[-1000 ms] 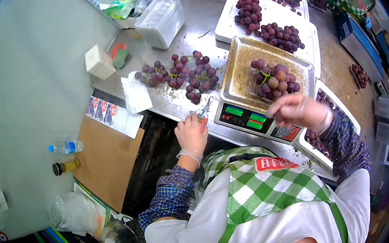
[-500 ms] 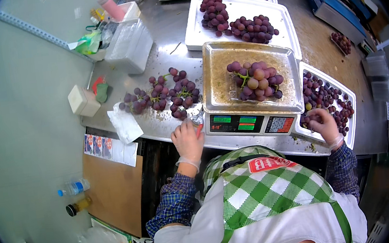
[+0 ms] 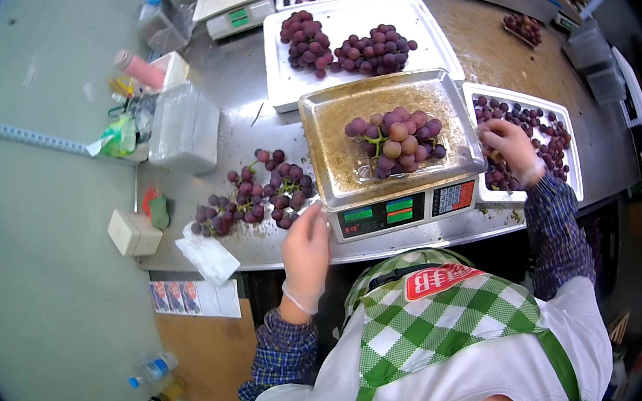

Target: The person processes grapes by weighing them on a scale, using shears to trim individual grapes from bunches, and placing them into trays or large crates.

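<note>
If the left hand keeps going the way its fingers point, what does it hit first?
Most likely the loose grapes on the counter: the left hand points up and slightly left toward them, beside the scale. Depth is unclear.

A second scale [image 3: 236, 12] and a pink bottle [image 3: 138, 68] stand at the counter's far end.

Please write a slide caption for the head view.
Red grape bunch on steel scale pan; right hand in white grape tray.
</note>
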`<state>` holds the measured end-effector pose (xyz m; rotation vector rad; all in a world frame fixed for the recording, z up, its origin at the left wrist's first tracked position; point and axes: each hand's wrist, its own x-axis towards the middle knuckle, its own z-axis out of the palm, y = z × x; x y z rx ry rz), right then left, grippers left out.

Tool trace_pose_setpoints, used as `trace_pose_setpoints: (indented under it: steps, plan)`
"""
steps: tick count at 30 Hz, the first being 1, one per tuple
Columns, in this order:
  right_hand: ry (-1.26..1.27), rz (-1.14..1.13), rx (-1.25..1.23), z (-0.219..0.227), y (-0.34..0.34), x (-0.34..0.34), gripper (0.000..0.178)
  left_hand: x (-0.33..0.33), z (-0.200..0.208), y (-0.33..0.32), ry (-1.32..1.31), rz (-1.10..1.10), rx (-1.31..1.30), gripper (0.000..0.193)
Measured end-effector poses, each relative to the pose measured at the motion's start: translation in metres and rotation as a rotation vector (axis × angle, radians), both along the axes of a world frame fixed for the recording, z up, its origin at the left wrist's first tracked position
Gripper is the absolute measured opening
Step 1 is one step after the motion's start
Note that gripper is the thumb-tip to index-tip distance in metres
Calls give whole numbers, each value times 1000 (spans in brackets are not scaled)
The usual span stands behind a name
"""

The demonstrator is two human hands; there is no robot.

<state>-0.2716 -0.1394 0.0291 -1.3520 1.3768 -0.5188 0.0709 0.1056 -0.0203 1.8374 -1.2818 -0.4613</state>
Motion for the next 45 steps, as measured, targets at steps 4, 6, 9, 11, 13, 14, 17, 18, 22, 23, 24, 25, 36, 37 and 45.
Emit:
trace_pose_setpoints:
  steps: [4,6,9,11,13,14,17,18,22,23,24,25,36,37,45]
  plan:
    - [152,102,-127,-4,-7,38,20,1,27,-61,356,-10,65,26]
    - [145,97,-214,-8,-1,40,21,0,28,-74,239,-11,74,26]
    - [191,117,-397,-17,12,38,22,7,23,-69,-115,-41,67,25]
    - [253,139,-432,-15,20,44,25,17,18,-43,-272,-3,179,24]
    - [331,158,-525,-13,32,50,25,20,13,-13,-211,28,341,28]
    - [371,165,-572,-12,38,54,26,18,10,3,-181,43,420,30]
    - [476,181,-681,-15,47,63,31,1,-1,30,-429,39,455,73]
    - [490,200,-710,-16,48,65,32,-6,-4,32,-502,46,465,79]
    - [425,216,-690,-5,47,60,32,-22,-39,30,-662,74,553,95]
    - [415,234,-691,-4,47,57,31,-22,-47,31,-664,76,570,93]
    - [404,253,-692,-4,44,53,30,-23,-49,29,-666,81,587,90]
    - [394,272,-694,-3,41,49,29,-24,-50,28,-659,97,628,90]
    - [296,367,-760,-19,25,44,27,-21,-54,25,-508,118,757,69]
    - [286,374,-753,-21,24,44,29,-25,-46,31,-479,147,584,47]
    - [169,346,-729,-35,19,34,28,-67,114,57,338,-27,820,44]
